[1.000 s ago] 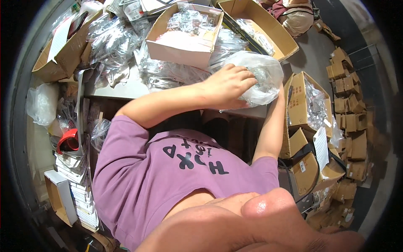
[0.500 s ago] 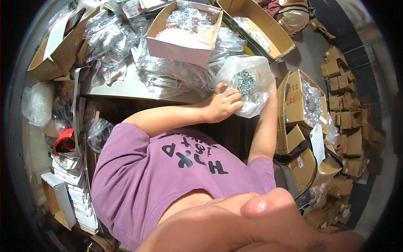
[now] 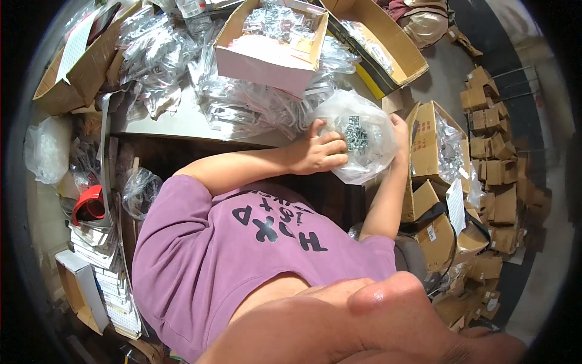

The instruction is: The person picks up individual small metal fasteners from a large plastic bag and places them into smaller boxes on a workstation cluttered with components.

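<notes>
A translucent white plastic bag [image 3: 371, 162] hangs in front of the table edge with its mouth wide. Inside lies a heap of small silvery screws [image 3: 356, 134]. My left hand [image 3: 319, 150] is closed on the bag's left rim, its fingers curled over the plastic. At the right rim my right hand [image 3: 399, 138] grips the bag too; part of that hand is hidden behind the plastic. Just beyond the bag, a pile of clear bags of metal parts [image 3: 242, 115] covers much of the table [image 3: 160, 124].
A white carton [image 3: 264, 68] of small bags stands on the pile. Behind it is a long brown box [image 3: 412, 64]. Brown cartons [image 3: 427, 142] stand close by my right arm. A red round object [image 3: 89, 205] and stacked papers [image 3: 115, 285] are at the left.
The bag has come slightly nearer to me and its shape has shifted, with the screws spread differently inside. Fingers of my right hand now show at its right rim.
</notes>
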Available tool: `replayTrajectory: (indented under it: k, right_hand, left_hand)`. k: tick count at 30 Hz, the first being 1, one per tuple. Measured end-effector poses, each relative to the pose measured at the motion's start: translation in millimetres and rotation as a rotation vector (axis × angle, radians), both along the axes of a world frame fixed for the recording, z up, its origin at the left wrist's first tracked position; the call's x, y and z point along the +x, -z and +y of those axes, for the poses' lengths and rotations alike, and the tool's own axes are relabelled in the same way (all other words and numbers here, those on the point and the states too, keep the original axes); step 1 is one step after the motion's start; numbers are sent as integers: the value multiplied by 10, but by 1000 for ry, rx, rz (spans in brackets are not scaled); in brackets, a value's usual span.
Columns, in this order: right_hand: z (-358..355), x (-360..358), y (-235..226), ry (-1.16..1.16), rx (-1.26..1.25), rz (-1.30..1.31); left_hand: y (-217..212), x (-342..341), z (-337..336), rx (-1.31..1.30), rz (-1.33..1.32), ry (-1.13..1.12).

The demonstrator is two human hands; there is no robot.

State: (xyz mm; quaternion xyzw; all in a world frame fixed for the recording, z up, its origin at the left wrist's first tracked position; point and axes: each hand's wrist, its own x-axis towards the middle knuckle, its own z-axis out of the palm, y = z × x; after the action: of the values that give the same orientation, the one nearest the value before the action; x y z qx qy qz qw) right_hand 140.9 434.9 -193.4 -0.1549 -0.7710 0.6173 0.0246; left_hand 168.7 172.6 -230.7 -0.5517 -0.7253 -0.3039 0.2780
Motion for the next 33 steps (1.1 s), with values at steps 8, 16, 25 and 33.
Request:
replayTrajectory:
  k: [8, 16, 25, 33]
  right_hand:
    - [-309, 135, -998, 234, 644, 237]
    - [-343, 43, -1141, 296, 778, 479]
    - [-277, -161, -1099, 361, 692, 602]
    - [-220, -101, -750, 322, 779, 657]
  left_hand:
    - [-119, -35, 503, 98, 37, 40]
    - [-241, -204, 565, 93, 40, 57]
    - [-401, -575, 566, 27, 92, -12]
    - [-405, -538, 497, -46, -48, -149]
